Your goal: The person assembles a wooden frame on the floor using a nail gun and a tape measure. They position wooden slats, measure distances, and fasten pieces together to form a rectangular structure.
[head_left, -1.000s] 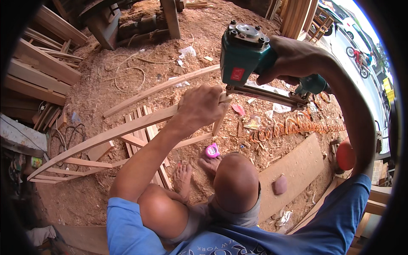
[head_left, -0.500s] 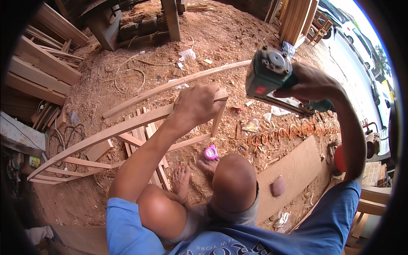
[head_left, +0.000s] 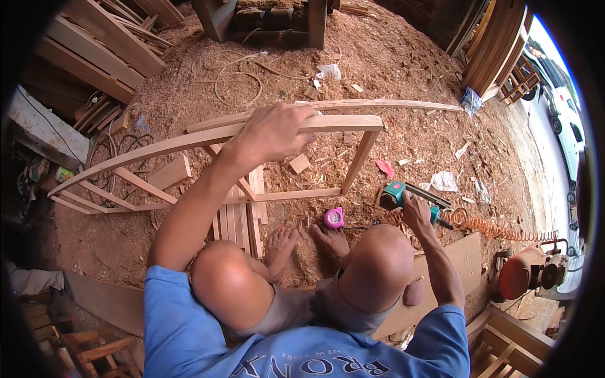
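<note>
A wooden frame (head_left: 346, 123) with a curved top rail, a straight lower rail and several cross pieces stands on edge ahead of me. My left hand (head_left: 272, 131) is wrapped over its top rail, some way in from the right end. Low on the right, my right hand (head_left: 416, 211) grips a teal nail gun (head_left: 393, 194), held apart from the frame. An orange coiled air hose (head_left: 491, 228) trails rightward from the gun's side. Between the frame and my feet sits a pink tape measure (head_left: 333, 218), close by my right foot.
Another curved wooden strip (head_left: 403, 103) lies behind the frame on the shavings. Stacked boards (head_left: 88, 53) fill the far left. A red air compressor (head_left: 520, 276) stands at right, beside a flat board (head_left: 450, 268). Loose cable (head_left: 236, 79) curls on the floor ahead.
My right hand has brought the nail gun down and away from the frame's right end, toward my right knee. My left hand has slid back from that end, still on the rail.
</note>
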`<state>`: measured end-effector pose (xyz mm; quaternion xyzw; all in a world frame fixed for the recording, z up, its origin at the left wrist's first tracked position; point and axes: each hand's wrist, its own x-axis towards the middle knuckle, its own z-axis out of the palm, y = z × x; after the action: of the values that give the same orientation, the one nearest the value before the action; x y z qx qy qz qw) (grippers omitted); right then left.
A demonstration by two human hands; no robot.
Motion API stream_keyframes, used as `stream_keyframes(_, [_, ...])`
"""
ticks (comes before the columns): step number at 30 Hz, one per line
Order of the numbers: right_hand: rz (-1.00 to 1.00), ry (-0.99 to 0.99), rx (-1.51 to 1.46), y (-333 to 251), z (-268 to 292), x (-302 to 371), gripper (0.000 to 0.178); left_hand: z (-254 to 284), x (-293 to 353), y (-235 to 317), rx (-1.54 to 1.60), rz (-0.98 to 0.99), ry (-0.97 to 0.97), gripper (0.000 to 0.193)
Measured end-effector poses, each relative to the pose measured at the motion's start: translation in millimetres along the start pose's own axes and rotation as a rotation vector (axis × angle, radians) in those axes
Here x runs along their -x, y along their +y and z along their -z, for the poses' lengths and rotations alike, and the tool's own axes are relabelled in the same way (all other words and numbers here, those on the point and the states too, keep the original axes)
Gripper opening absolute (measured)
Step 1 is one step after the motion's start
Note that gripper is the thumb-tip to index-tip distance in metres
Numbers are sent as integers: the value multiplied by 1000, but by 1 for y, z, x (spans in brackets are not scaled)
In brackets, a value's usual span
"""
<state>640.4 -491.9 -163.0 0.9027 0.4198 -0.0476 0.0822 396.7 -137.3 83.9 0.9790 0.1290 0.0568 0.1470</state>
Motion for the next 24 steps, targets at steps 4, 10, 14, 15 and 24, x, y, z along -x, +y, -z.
stream_keyframes(4, [3, 112, -2, 7, -72, -3, 74, 25, 52, -34, 31, 132, 49, 44])
stream_keyframes(10, [-256, 321, -193, -26, -141, 53, 87, 28, 99, -64, 23, 160, 163, 42])
stream_keyframes(14, [-452, 292, -309, -36, -155, 95, 86, 22, 121, -77, -28, 105, 299, 42])
stream_keyframes(15, [-460, 286, -319, -35, -156, 100, 86, 21, 125, -79, -39, 100, 328, 41])
stream_keyframes(24, [-540, 241, -360, -31, -156, 115, 85, 25, 141, -86, 134, 172, 344, 38])
